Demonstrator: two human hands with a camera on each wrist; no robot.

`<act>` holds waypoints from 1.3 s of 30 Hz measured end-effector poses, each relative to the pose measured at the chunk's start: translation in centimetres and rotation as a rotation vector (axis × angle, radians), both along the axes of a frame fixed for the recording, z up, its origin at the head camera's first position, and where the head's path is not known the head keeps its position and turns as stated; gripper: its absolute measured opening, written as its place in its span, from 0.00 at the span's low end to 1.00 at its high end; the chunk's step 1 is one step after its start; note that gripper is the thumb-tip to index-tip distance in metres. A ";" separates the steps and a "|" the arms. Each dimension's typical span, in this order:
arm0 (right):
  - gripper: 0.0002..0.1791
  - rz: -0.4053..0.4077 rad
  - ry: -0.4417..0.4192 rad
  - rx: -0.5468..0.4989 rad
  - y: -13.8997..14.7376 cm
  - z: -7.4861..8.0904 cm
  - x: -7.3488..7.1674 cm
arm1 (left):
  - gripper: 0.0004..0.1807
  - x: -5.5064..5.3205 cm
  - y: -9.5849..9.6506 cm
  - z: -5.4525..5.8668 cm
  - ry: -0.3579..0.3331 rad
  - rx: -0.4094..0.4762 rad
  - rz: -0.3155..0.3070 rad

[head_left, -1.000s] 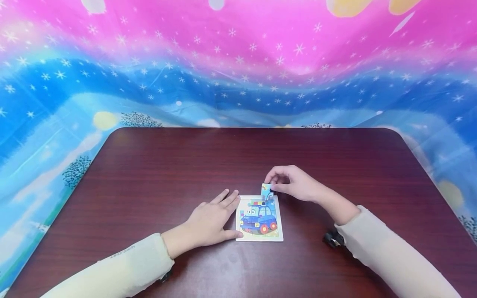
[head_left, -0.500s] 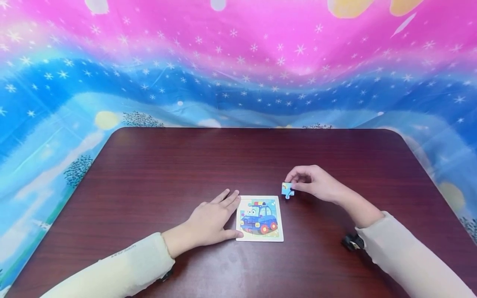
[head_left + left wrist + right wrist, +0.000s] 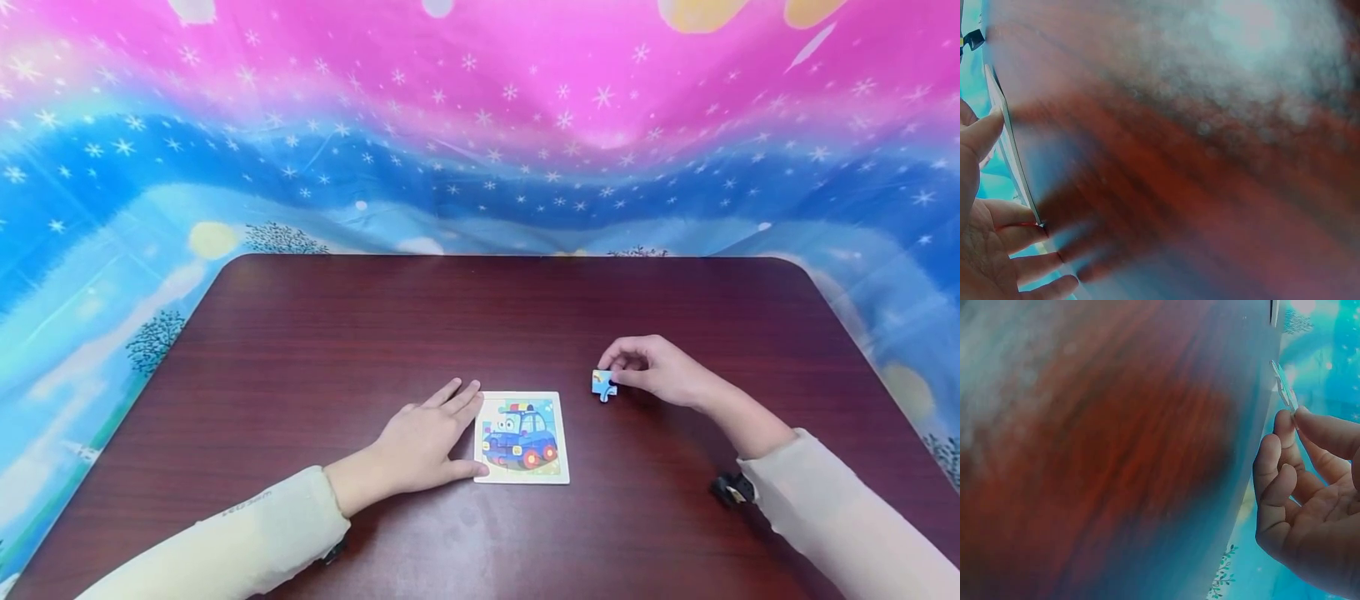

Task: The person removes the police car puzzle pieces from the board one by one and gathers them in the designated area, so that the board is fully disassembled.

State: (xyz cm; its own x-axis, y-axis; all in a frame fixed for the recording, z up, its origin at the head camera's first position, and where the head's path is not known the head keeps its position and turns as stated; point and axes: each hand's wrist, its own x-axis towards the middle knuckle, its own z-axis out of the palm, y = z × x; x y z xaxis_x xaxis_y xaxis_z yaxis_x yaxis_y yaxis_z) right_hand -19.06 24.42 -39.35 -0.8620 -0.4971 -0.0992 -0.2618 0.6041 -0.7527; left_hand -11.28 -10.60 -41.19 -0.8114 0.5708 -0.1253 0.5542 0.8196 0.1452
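Observation:
A square jigsaw puzzle board [image 3: 563, 467] with a pale border and a blue cartoon police car lies flat on the table. My left hand [image 3: 420, 442] rests at its left side, fingers spread, thumb and fingertips on the border. In the left wrist view, the board's thin edge [image 3: 1013, 153] runs between thumb and fingers. Right of the board, my right hand [image 3: 663, 371] pinches a small light-blue puzzle piece [image 3: 602, 383] by its right side, a knob pointing down. The right wrist view shows this piece [image 3: 1284, 386] edge-on between thumb and index finger, the other fingers curled.
The dark reddish wooden table [image 3: 360, 333] has rounded far corners. Behind it hangs a pink and blue cloth [image 3: 480, 150] with snowflakes. A black wrist device [image 3: 731, 489] shows under the right sleeve [image 3: 832, 508]. The left sleeve [image 3: 247, 533] lies across the table's left front.
My right hand has carried the puzzle piece from the board's top right corner away to the right, slowing in the last half second. The left hand and the board have stayed in place.

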 end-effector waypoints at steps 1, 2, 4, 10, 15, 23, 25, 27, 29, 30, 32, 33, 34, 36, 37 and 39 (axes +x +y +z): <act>0.07 0.003 0.007 0.010 0.0 0.0 -0.1 | 0.52 0.0 0.0 0.0 0.002 0.001 -0.001; 0.08 0.007 0.014 0.021 0.0 -0.1 -0.2 | 0.52 0.0 0.0 0.0 0.003 0.001 -0.001; 0.08 0.008 0.026 0.048 0.1 -0.1 -0.4 | 0.52 -0.1 0.0 0.0 0.006 -0.001 -0.003; 0.08 0.003 0.059 0.131 0.5 -0.2 -0.8 | 0.52 -0.1 0.1 0.1 0.009 -0.018 -0.006; 0.07 -0.013 0.068 0.161 0.9 -0.1 -0.9 | 0.51 -0.2 0.1 0.3 -0.013 -0.015 -0.011; 0.09 0.060 0.031 0.130 -0.7 0.4 -0.5 | 0.52 -0.2 0.0 0.3 -0.018 -0.013 -0.019; 0.10 0.092 0.031 0.130 -1.4 0.5 -0.4 | 0.52 -0.2 0.0 0.3 -0.018 -0.013 -0.021; 0.11 0.125 0.042 0.133 -2.1 0.6 -0.4 | 0.52 -0.2 0.0 0.3 -0.018 -0.016 -0.020; 0.11 0.156 0.054 0.134 -2.8 0.6 -0.3 | 0.52 -0.1 0.0 0.3 -0.015 -0.024 -0.021; 0.12 0.170 0.060 0.135 -3.2 0.7 -0.2 | 0.52 -0.1 0.0 0.4 -0.014 -0.028 -0.021; 0.11 0.200 0.080 0.132 -4.0 0.7 -0.2 | 0.51 0.0 0.0 0.4 -0.008 -0.037 -0.023; 0.11 0.212 0.088 0.130 -4.4 0.8 -0.2 | 0.51 0.0 0.0 0.4 -0.003 -0.040 -0.025; 0.12 0.225 0.092 0.127 -4.8 0.9 -0.2 | 0.51 0.0 0.0 0.4 0.001 -0.042 -0.027; 0.12 0.253 0.097 0.121 -5.6 1.1 -0.2 | 0.52 0.0 0.0 0.3 0.007 -0.044 -0.031; 0.12 0.268 0.099 0.118 -6.1 1.2 -0.2 | 0.52 0.0 0.0 0.3 0.009 -0.044 -0.032; 0.13 0.300 0.095 0.115 -6.9 1.4 -0.2 | 0.52 0.0 0.0 0.3 0.011 -0.045 -0.032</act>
